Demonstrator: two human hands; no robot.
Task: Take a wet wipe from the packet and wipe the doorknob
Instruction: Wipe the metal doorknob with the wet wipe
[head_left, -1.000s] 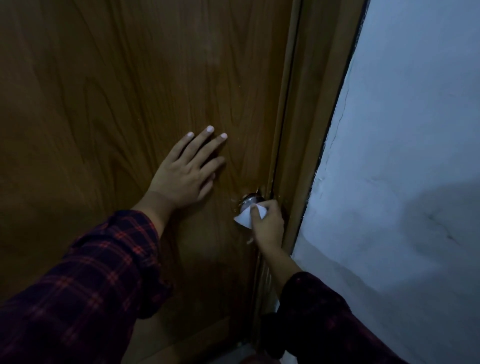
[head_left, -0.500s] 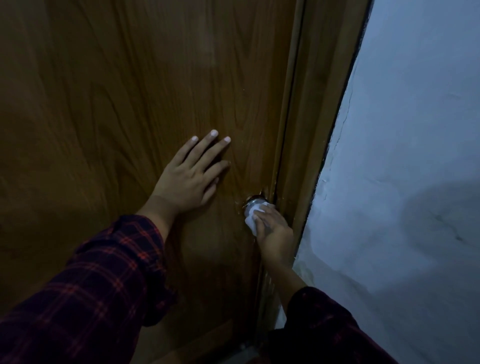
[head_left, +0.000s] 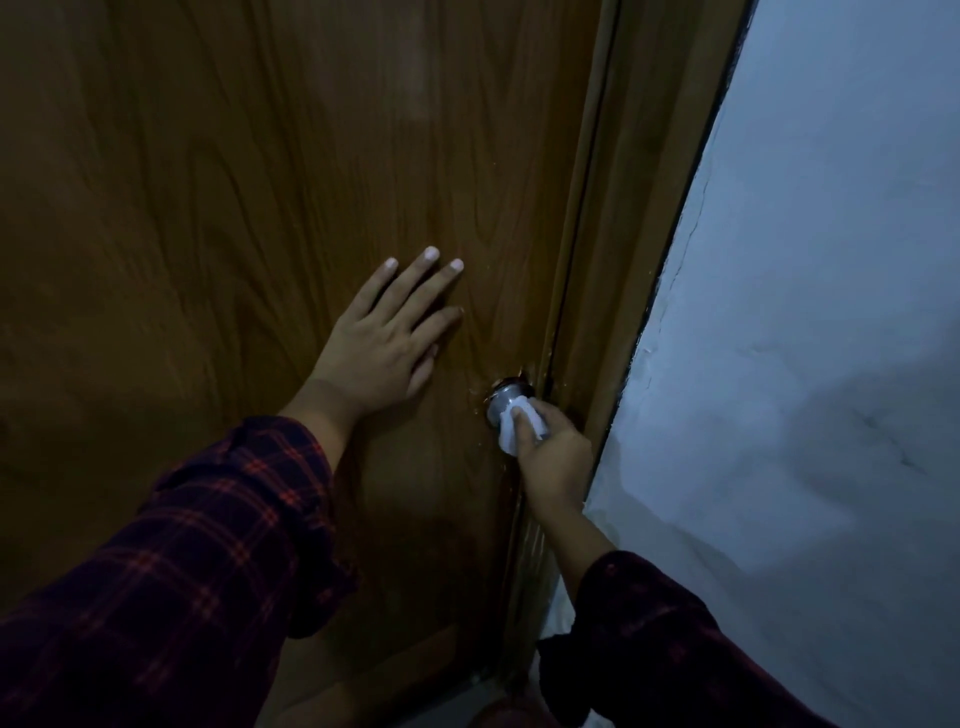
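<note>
A round metal doorknob (head_left: 505, 399) sticks out of the brown wooden door (head_left: 260, 182) near its right edge. My right hand (head_left: 556, 457) is closed around a crumpled white wet wipe (head_left: 514, 426) and presses it against the front and lower side of the knob. My left hand (head_left: 387, 343) lies flat on the door panel, fingers spread, to the left of the knob and a little above it. The wipe packet is not in view.
The wooden door frame (head_left: 639, 260) runs down just right of the knob. A pale plastered wall (head_left: 831, 364) fills the right side. Both arms wear dark red plaid sleeves. The scene is dim.
My right hand has turned from pinching a flat wipe at the knob's edge to gripping the bunched wipe over the knob. My left hand has stayed flat on the door.
</note>
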